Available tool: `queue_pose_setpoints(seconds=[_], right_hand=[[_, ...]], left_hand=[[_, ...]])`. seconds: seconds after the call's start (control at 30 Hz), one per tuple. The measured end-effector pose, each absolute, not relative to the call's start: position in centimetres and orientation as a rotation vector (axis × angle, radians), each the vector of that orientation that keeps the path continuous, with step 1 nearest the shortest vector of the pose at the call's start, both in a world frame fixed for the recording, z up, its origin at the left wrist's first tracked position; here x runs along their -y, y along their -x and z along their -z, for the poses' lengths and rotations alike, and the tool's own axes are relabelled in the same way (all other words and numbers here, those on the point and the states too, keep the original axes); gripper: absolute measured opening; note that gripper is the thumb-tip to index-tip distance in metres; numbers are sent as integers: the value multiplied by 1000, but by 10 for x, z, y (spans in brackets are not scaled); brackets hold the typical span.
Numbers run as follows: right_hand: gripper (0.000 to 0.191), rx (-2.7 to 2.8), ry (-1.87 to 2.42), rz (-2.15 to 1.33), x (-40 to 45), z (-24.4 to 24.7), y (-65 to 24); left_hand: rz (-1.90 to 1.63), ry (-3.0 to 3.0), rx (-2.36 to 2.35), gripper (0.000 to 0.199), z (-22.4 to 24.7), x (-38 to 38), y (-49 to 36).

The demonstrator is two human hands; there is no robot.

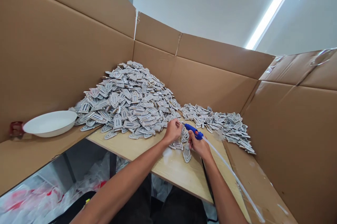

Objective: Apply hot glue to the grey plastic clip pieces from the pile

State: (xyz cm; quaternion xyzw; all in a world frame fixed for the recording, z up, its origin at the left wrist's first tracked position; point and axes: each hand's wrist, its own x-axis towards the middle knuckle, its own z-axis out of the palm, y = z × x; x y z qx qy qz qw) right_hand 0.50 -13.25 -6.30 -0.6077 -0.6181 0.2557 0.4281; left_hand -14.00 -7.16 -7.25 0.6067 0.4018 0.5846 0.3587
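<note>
My right hand point(199, 146) grips a blue hot glue gun point(193, 131), its nozzle pointing left toward my other hand. A long whitish glue stick point(233, 175) trails from the gun's rear down to the lower right. Close to the nozzle, my left hand point(173, 131) is closed in a pinch; what its fingers hold is too small to make out. Below the hands, a grey arch-shaped piece point(186, 154) lies on the wooden board point(168, 168), with a few similar pieces point(176, 145) beside it.
A tall heap of grey arch-shaped pieces point(131, 101) rises at the back left; a lower pile point(229, 126) lies at the right. Far left are a white bowl point(50, 124) and a dark red object point(16, 130). Cardboard walls point(216, 80) enclose the board. Plastic bags point(37, 199) lie below.
</note>
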Motion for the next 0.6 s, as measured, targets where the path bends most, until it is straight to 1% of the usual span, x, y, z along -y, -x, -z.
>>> queue_pose_setpoints(seconds=[0.13,0.23,0.33,0.47,0.6], right_hand=[[57,1536,1546,-656,133,63,-3],[55,1527,1589,-465,135,62,-3],[56,1395,1560,-281,136,58,-5],[63,1258,1545,-355,135,55,-12],[65,1292,1562,-375,133,56,-13]], left_hand=[[-1508,-1619,-1071,19,72,74,141],[-1518,-1629,-1113,24,72,76,139],[-1541,-1611,-1170,25,70,77,138],[-1561,-1570,-1273,21,61,72,152],[-1674,-1539,-1336,10,35,62,196]])
